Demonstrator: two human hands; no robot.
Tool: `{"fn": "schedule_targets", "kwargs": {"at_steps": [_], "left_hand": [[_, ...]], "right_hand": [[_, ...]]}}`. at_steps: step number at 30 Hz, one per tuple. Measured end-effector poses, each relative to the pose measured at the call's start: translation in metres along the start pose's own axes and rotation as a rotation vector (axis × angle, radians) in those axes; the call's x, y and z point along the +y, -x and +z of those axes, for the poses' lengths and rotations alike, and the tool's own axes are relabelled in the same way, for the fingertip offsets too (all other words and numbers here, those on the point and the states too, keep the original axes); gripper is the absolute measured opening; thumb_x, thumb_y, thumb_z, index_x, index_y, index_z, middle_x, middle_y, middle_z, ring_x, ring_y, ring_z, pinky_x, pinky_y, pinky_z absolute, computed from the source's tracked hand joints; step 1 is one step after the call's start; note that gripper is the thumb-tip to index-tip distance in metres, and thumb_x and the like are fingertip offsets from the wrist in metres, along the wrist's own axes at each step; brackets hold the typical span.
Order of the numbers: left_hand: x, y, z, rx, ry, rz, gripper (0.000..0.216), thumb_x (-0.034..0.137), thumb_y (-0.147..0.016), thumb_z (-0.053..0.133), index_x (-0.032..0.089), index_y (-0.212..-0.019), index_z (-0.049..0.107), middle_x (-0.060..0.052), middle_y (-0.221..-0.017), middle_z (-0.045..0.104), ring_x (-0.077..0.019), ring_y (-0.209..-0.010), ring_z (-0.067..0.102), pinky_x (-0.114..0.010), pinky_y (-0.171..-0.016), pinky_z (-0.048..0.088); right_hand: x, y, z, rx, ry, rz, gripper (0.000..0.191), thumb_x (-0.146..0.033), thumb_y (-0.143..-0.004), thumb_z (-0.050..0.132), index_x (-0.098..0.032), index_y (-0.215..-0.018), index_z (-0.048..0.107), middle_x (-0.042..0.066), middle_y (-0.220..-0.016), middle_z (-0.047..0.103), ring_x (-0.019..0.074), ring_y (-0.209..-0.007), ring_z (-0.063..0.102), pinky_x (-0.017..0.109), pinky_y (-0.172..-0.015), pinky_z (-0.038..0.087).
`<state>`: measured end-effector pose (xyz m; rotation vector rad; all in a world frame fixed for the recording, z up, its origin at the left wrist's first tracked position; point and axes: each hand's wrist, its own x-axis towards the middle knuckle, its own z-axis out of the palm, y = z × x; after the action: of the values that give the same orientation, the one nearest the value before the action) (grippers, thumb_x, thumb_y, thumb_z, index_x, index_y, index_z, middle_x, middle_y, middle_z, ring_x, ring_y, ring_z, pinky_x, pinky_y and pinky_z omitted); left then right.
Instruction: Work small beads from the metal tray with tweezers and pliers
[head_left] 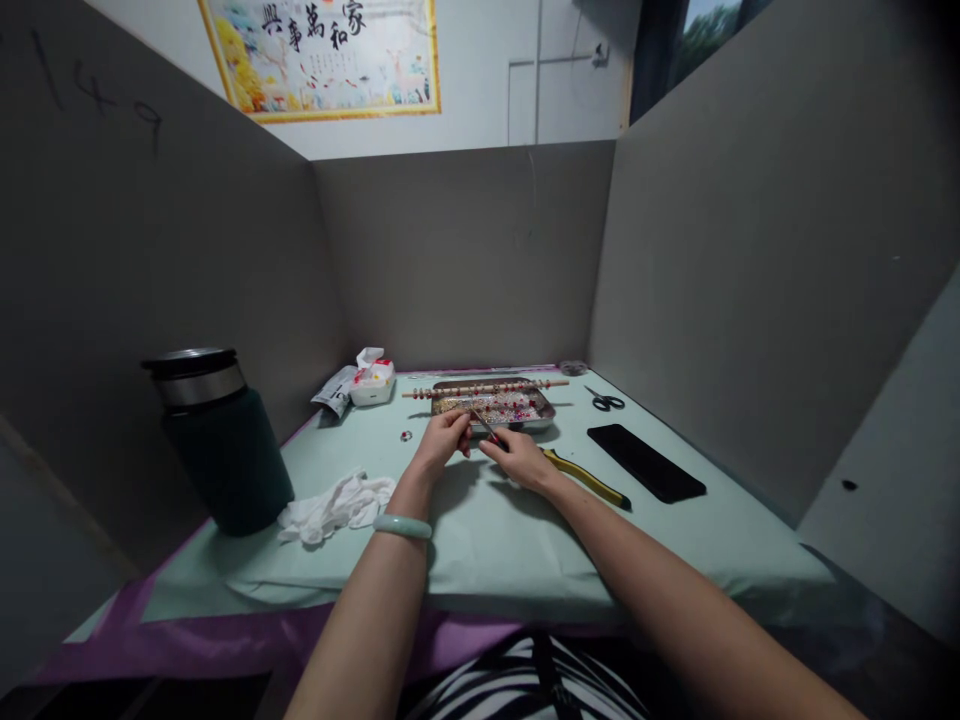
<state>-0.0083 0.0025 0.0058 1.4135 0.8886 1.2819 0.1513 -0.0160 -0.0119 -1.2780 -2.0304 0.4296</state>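
Observation:
My left hand (447, 440), a pale green bangle (403, 526) on its wrist, is closed in a pinch. What sits between its fingertips is too small to make out. My right hand (519, 458) is closed round a thin metal tool (487, 428) with a slim shaft, whose tip reaches to the left fingertips. Just beyond both hands stands a metal tray (545, 424) of small, glittering beads. Across the tray lies a wooden stick (559, 383) strung with small red-beaded rings. Yellow-handled pliers (589, 482) lie beside my right wrist, their head hidden. A small ring (406, 436) rests left of the tray.
A dark green bottle (225, 450) and crumpled white cloth (337, 508) are at the left. Behind them stand a tissue box (373, 385) and a packet (334, 390). Black scissors (606, 402) and a black phone (645, 462) lie right. Grey panels (465, 260) enclose the table.

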Motion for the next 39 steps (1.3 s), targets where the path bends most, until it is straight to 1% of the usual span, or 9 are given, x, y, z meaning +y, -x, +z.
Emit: {"fn": "schedule_targets", "kwargs": {"at_steps": [3,7,11,16,20,26,33,35,39], "left_hand": [[0.000,0.000,0.000,-0.012,-0.013,0.008,0.026,0.033,-0.074,0.061,0.012,-0.062,0.053,0.003,-0.052,0.048,-0.0047,-0.037,0.041,-0.020,-0.037,0.039],[0.000,0.001,0.000,0.014,-0.002,0.026,0.022,0.030,-0.073,0.062,0.011,-0.064,0.055,0.003,-0.052,0.048,-0.0047,-0.037,0.041,-0.020,-0.037,0.039],[0.001,0.001,0.001,0.023,0.009,0.023,0.022,0.030,-0.071,0.064,0.011,-0.065,0.057,0.002,-0.053,0.050,-0.0047,-0.038,0.041,-0.020,-0.037,0.040],[0.001,0.001,0.000,0.047,0.038,0.003,0.022,0.030,-0.068,0.067,0.009,-0.071,0.060,0.002,-0.054,0.053,-0.0045,-0.038,0.041,-0.021,-0.038,0.041],[0.000,0.001,-0.001,0.048,0.094,-0.017,0.024,0.030,-0.067,0.069,0.010,-0.075,0.059,0.002,-0.055,0.054,-0.0045,-0.038,0.041,-0.022,-0.038,0.041],[-0.004,0.000,-0.003,0.013,0.159,-0.036,0.024,0.031,-0.067,0.069,0.011,-0.072,0.057,0.002,-0.056,0.054,-0.0038,-0.038,0.041,-0.021,-0.040,0.040],[-0.005,-0.001,-0.003,-0.005,0.190,-0.058,0.024,0.029,-0.068,0.069,0.010,-0.079,0.060,0.002,-0.056,0.054,-0.0037,-0.038,0.040,-0.021,-0.039,0.040],[-0.003,0.001,-0.003,-0.011,0.201,-0.070,0.025,0.030,-0.069,0.069,0.009,-0.080,0.061,0.002,-0.056,0.053,-0.0037,-0.038,0.040,-0.021,-0.040,0.040],[0.000,0.003,-0.002,-0.032,0.211,-0.108,0.032,0.034,-0.070,0.067,0.008,-0.089,0.063,0.002,-0.057,0.053,-0.0044,-0.038,0.041,-0.022,-0.040,0.042]], "right_hand": [[-0.002,0.003,0.002,0.002,0.102,0.006,0.033,-0.046,-0.084,0.045,-0.017,-0.081,0.059,0.002,-0.068,0.060,0.0141,-0.062,0.049,0.023,-0.056,0.027],[0.000,0.003,0.005,0.012,0.202,-0.012,0.034,-0.046,-0.086,0.043,-0.017,-0.085,0.060,0.004,-0.073,0.063,0.0149,-0.064,0.052,0.023,-0.056,0.026],[0.003,0.003,0.009,0.038,0.250,-0.027,0.035,-0.047,-0.087,0.041,-0.018,-0.087,0.060,0.004,-0.075,0.064,0.0152,-0.066,0.054,0.024,-0.057,0.025],[0.003,0.003,0.011,0.055,0.250,-0.024,0.035,-0.048,-0.087,0.042,-0.018,-0.085,0.060,0.003,-0.075,0.065,0.0150,-0.065,0.054,0.024,-0.056,0.024],[-0.001,0.003,0.010,0.034,0.206,-0.018,0.035,-0.047,-0.087,0.042,-0.017,-0.084,0.060,0.003,-0.073,0.064,0.0142,-0.063,0.053,0.024,-0.056,0.024],[-0.002,0.003,0.011,0.030,0.166,-0.010,0.033,-0.045,-0.086,0.043,-0.017,-0.083,0.061,0.003,-0.071,0.063,0.0140,-0.062,0.053,0.024,-0.056,0.025],[0.003,0.002,0.016,0.046,0.171,-0.023,0.032,-0.044,-0.086,0.042,-0.017,-0.082,0.060,0.002,-0.070,0.063,0.0133,-0.061,0.052,0.024,-0.055,0.024],[0.004,0.001,0.016,0.042,0.178,-0.022,0.033,-0.044,-0.087,0.042,-0.017,-0.082,0.060,0.003,-0.070,0.063,0.0133,-0.061,0.052,0.024,-0.055,0.024],[0.004,0.000,0.017,0.026,0.191,-0.018,0.032,-0.044,-0.087,0.042,-0.017,-0.082,0.059,0.003,-0.072,0.064,0.0141,-0.063,0.054,0.024,-0.056,0.025]]}}
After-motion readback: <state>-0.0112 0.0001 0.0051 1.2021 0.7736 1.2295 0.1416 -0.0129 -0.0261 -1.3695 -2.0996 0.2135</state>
